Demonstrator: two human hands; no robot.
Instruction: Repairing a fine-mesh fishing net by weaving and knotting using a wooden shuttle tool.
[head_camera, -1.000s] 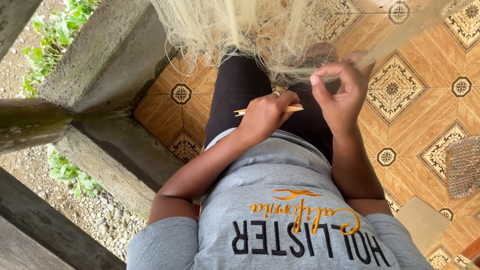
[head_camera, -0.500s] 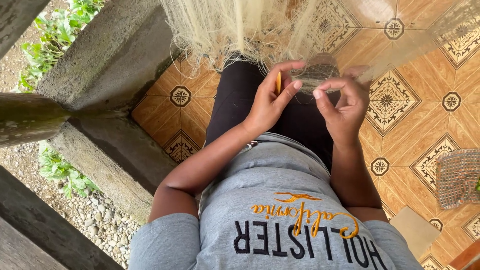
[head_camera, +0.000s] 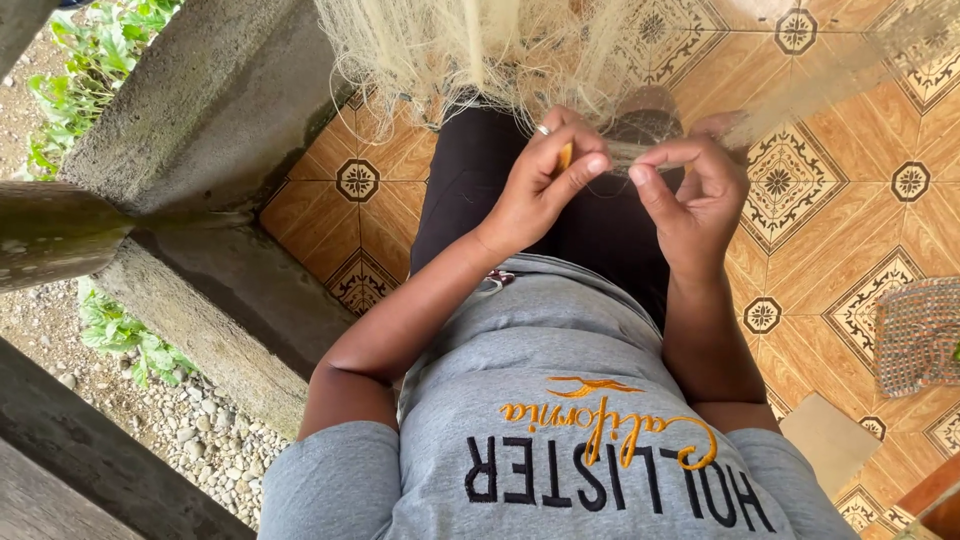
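A pale, fine fishing net (head_camera: 470, 45) hangs in front of me and drapes over my lap. My left hand (head_camera: 545, 180) grips a thin yellow netting needle (head_camera: 566, 155), held almost upright between thumb and fingers. My right hand (head_camera: 695, 190) sits close beside it, thumb and forefinger pinching a dark strand of the net's mesh (head_camera: 640, 135). The two hands nearly touch at the fingertips above my black trousers.
Orange patterned floor tiles (head_camera: 850, 200) spread to the right. A concrete wall and ledge (head_camera: 190, 130) run along the left, with gravel and green plants beyond. A woven mesh object (head_camera: 915, 335) lies at the right edge, and a flat brown piece (head_camera: 830, 440) sits nearby.
The left hand has turned the yellow needle from lying flat to nearly upright and lifted it toward the net. Both hands have come closer together at the mesh.
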